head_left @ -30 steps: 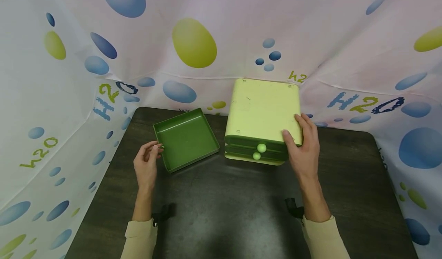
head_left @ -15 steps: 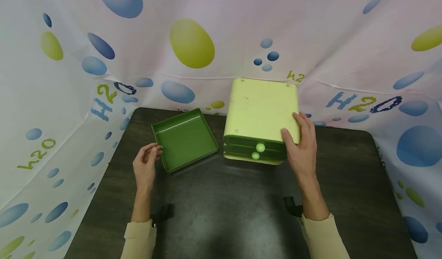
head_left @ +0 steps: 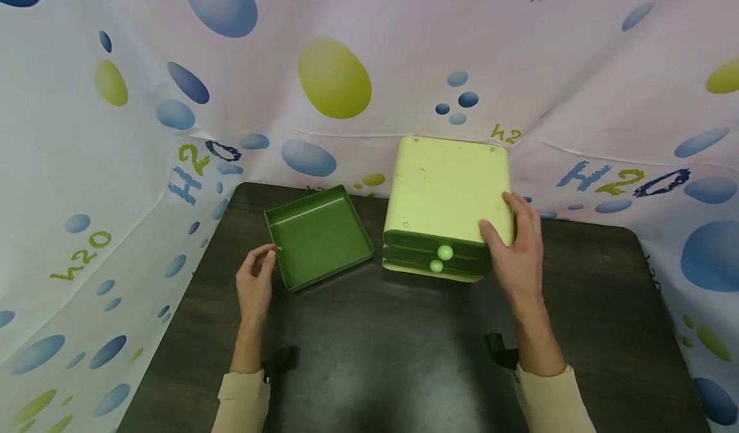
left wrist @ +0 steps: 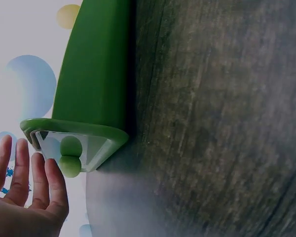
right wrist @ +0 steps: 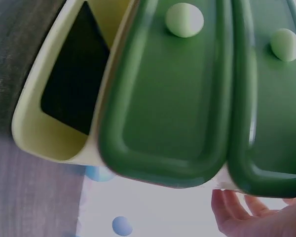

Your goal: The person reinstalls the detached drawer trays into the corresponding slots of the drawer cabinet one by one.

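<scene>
A green drawer (head_left: 320,237) lies on the table at the left, detached and with nothing in it. Beside its small round knob (left wrist: 70,165) is my left hand (head_left: 254,282), its fingers (left wrist: 41,180) fairly straight and just apart from the knob. At the back stands a pale yellow cabinet (head_left: 450,186) with two green drawers (right wrist: 172,98) in place, each with a light green knob. The bottom compartment (right wrist: 54,143) is open and bare. My right hand (head_left: 521,256) rests on the cabinet's right upper edge, thumb on top and fingers along the side.
A dark wooden table (head_left: 381,349) carries everything. Behind it and at the left hangs a white curtain (head_left: 265,93) with blue and green spots. The cabinet stands close to the curtain, with a narrow gap between it and the loose drawer.
The left fingers have come slightly off the loose drawer's knob, which they were at before. The right hand stays on the cabinet. The head view has shifted a little.
</scene>
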The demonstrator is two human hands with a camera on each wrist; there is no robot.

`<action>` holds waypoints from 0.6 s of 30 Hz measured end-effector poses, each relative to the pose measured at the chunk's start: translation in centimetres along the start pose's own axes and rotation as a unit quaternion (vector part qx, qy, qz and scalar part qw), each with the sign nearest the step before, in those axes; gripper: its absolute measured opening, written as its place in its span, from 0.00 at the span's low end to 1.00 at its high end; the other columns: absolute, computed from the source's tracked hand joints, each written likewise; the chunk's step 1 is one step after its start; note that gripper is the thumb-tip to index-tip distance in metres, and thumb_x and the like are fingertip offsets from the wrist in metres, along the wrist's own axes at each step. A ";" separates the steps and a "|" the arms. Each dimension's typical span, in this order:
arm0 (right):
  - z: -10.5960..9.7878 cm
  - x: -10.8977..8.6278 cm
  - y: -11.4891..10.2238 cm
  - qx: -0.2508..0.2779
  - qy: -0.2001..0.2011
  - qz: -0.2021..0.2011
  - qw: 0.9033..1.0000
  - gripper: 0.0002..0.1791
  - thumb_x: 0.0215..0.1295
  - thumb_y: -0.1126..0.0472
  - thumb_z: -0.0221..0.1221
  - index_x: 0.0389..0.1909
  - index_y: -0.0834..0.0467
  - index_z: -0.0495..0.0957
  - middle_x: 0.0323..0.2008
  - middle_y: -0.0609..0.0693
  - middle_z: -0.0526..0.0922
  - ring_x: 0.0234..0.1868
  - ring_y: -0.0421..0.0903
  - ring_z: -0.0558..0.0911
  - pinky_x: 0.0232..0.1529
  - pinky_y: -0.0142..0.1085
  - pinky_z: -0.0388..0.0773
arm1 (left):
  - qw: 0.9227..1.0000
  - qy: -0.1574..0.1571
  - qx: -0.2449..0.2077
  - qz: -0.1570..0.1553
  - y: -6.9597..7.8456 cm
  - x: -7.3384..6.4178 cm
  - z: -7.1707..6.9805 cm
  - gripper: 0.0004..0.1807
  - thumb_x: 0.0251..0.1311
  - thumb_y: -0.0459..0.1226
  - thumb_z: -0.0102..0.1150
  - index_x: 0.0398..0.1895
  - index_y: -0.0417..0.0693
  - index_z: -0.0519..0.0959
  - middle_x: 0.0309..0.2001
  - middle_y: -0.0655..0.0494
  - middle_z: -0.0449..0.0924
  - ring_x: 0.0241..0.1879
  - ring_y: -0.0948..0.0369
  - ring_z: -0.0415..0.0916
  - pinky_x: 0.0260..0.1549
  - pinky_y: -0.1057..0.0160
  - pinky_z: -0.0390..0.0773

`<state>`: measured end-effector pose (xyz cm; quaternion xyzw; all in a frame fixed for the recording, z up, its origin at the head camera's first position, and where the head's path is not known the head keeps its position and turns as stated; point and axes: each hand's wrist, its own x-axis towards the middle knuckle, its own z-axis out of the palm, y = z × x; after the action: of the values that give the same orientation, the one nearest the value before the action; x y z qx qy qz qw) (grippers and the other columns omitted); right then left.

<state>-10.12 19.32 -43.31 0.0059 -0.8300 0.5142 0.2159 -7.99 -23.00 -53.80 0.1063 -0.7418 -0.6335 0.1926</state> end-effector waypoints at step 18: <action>-0.9 2.9 -1.4 -0.041 -0.086 0.095 0.991 0.28 0.75 0.49 0.51 0.74 0.46 0.65 0.75 0.53 0.55 0.64 0.59 0.66 0.55 0.53 0.67 | 0.998 -0.016 0.053 -0.015 3.0 -1.2 0.2 0.18 0.73 0.35 0.53 0.59 0.31 0.76 0.58 0.38 0.71 0.42 0.70 0.73 0.40 0.72 0.72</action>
<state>-12.13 20.05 -40.72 -0.0378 -0.8624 0.4959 0.0939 -6.75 -21.78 -51.05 0.1176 -0.7755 -0.5980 0.1652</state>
